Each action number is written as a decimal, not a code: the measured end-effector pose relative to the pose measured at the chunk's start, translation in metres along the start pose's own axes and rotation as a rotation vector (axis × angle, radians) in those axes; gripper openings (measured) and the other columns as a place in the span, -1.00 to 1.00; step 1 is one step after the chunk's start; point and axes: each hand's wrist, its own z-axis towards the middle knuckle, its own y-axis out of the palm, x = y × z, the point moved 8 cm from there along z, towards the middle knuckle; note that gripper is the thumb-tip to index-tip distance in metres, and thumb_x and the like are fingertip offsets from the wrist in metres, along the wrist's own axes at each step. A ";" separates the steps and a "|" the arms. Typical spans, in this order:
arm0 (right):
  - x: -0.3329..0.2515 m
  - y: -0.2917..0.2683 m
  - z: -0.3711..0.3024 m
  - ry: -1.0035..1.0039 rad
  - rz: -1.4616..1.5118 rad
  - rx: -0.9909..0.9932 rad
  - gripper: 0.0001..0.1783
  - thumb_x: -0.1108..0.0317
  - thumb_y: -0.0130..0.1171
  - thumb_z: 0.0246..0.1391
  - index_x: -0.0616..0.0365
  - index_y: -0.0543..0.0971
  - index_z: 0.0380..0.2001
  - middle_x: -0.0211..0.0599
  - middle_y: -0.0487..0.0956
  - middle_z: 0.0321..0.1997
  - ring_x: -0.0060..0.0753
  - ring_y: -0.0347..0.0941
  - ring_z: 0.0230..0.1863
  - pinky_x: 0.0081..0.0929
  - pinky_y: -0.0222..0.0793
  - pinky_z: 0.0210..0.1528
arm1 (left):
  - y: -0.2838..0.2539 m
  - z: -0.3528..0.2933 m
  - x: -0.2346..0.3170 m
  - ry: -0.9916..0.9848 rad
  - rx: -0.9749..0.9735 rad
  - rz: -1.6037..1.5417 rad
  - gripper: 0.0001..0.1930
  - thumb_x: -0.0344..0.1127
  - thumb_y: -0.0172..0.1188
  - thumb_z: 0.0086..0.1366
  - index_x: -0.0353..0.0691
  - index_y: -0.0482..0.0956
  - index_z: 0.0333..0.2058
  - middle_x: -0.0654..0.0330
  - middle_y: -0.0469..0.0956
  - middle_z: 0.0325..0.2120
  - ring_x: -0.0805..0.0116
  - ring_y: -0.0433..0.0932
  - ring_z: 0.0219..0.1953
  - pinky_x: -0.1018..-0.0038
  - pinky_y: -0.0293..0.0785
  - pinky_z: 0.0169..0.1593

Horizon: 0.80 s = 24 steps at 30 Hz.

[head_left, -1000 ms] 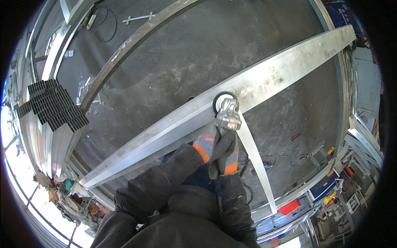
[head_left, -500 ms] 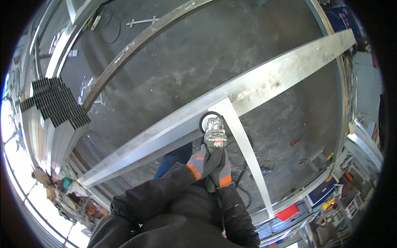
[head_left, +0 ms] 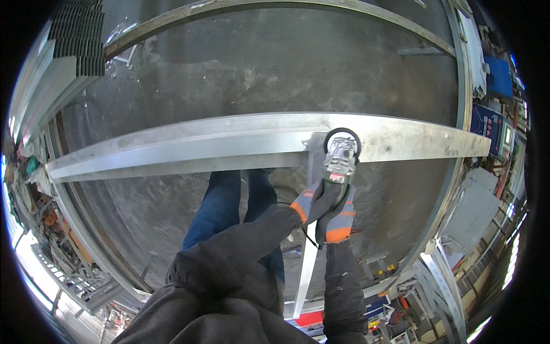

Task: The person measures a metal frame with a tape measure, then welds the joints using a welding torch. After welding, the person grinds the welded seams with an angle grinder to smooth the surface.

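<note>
Gloved in grey with orange cuffs, my left hand (head_left: 313, 202) and my right hand (head_left: 342, 215) are both closed round the body of an angle grinder (head_left: 339, 165). Its round black-rimmed disc (head_left: 358, 144) lies over the long silvery metal beam (head_left: 223, 137), just right of where a narrower metal bar (head_left: 307, 261) joins it. From that joint the bar runs toward me, partly covered by my hands. Whether the disc touches the metal or spins, I cannot tell.
Stacked metal profiles (head_left: 74, 69) stand at the far left. Past the beam, a curved-looking frame rail (head_left: 258, 7) crosses the dark floor (head_left: 275, 63). A side rail (head_left: 463, 74) supports the beam's right end. Blue equipment (head_left: 490, 129) and a grey panel (head_left: 471, 200) are beyond it.
My view has turned, so the beam looks more level and my legs show. Both hands have carried the grinder from the left side of the joint to its right.
</note>
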 end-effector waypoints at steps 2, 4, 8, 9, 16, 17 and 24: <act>0.018 0.003 0.000 0.199 0.808 -0.009 -0.30 0.25 0.30 0.11 0.14 0.23 0.25 -0.12 0.49 0.08 -0.31 0.46 0.07 -0.30 0.46 0.05 | -0.002 0.003 0.006 0.112 0.060 0.064 -0.49 0.03 0.00 0.46 -0.27 0.37 0.15 0.11 0.54 -0.12 0.37 0.46 -0.12 0.40 0.43 -0.03; 0.003 -0.008 0.003 -0.137 0.033 0.005 -0.28 0.22 0.32 0.09 0.13 0.25 0.25 -0.12 0.51 0.06 -0.22 0.49 0.04 -0.33 0.46 0.05 | -0.003 0.007 0.003 0.124 0.071 0.139 -0.49 0.06 0.00 0.46 -0.28 0.40 0.11 0.06 0.56 -0.16 0.30 0.50 -0.18 0.35 0.44 -0.07; 0.021 -0.005 0.011 -0.221 -0.139 -0.065 -0.39 0.11 0.18 0.24 0.19 0.28 0.22 -0.13 0.48 0.06 -0.22 0.46 0.06 -0.34 0.45 0.07 | 0.005 0.014 -0.008 0.024 -0.003 0.122 -0.51 0.03 -0.01 0.47 -0.30 0.40 0.11 0.07 0.55 -0.11 0.39 0.48 -0.09 0.41 0.43 0.01; 0.030 -0.006 0.014 -0.140 0.171 -0.081 -0.43 0.11 0.11 0.29 0.19 0.29 0.23 -0.14 0.47 0.06 -0.22 0.46 0.05 -0.35 0.46 0.08 | 0.004 0.014 -0.003 0.061 0.062 0.078 -0.51 0.02 0.00 0.47 -0.28 0.39 0.13 0.09 0.57 -0.14 0.42 0.50 -0.13 0.41 0.45 -0.03; 0.018 -0.011 0.024 -0.207 0.260 -0.024 -0.55 0.18 -0.12 0.43 0.15 0.27 0.26 -0.15 0.50 0.03 -0.30 0.47 0.06 -0.34 0.46 0.11 | 0.011 0.017 0.009 0.105 0.007 0.016 -0.51 0.03 0.00 0.47 -0.25 0.38 0.15 0.04 0.55 -0.09 0.35 0.49 -0.08 0.36 0.44 0.02; 0.013 -0.015 0.024 -0.219 0.168 -0.014 -0.56 0.22 -0.10 0.41 0.14 0.26 0.26 -0.15 0.51 0.02 -0.32 0.46 0.08 -0.34 0.46 0.12 | 0.010 0.019 0.003 0.036 -0.013 0.000 -0.50 0.03 -0.01 0.47 -0.25 0.37 0.15 0.02 0.55 -0.07 0.33 0.49 -0.07 0.36 0.43 0.04; -0.009 -0.028 0.023 -0.207 0.041 0.038 -0.51 0.27 0.11 0.28 0.16 0.29 0.20 -0.22 0.50 0.03 -0.37 0.43 0.10 -0.35 0.42 0.11 | 0.012 0.029 0.015 0.179 0.054 0.149 -0.45 0.07 -0.03 0.48 -0.27 0.35 0.19 0.05 0.51 -0.03 0.33 0.47 -0.04 0.39 0.41 0.06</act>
